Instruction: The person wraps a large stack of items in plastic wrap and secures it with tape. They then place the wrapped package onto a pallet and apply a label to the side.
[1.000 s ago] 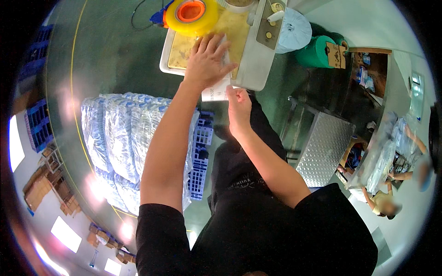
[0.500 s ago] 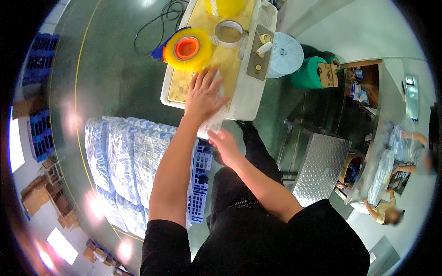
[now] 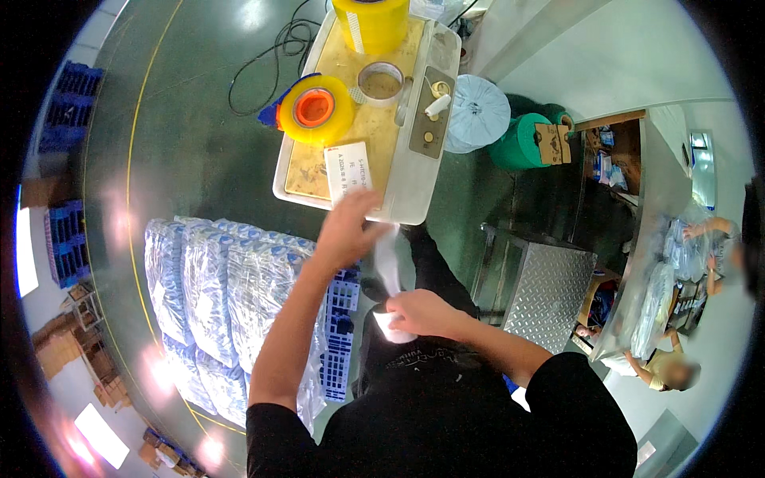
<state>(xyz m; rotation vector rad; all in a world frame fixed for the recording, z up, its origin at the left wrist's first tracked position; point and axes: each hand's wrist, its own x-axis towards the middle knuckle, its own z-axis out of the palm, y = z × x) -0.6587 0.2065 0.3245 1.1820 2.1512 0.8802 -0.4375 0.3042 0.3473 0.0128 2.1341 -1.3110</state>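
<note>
A white printed label (image 3: 347,166) lies on the yellowish top of a white machine (image 3: 408,199). At its near edge is my left hand (image 3: 349,229), fingers spread and slightly blurred. Closer to my body, my right hand (image 3: 418,312) is closed on a white paper strip (image 3: 388,259). The strip is smeared by motion and runs up toward the machine's near edge. Beyond the label, a yellow tape roll (image 3: 344,103) sits in a dispenser with an orange hub.
Another yellow tape roll (image 3: 370,28) and a nearly used roll (image 3: 381,84) stand on the machine. Plastic-wrapped bundles (image 3: 207,295) are at the left. Pale blue (image 3: 478,115) and green rolls (image 3: 519,143), plus a metal-plate platform (image 3: 550,291), are at the right. Co-workers handle bagged goods far right.
My left hand has come back toward me, uncovering the label on the machine. My right hand has moved nearer my body with the white strip.
</note>
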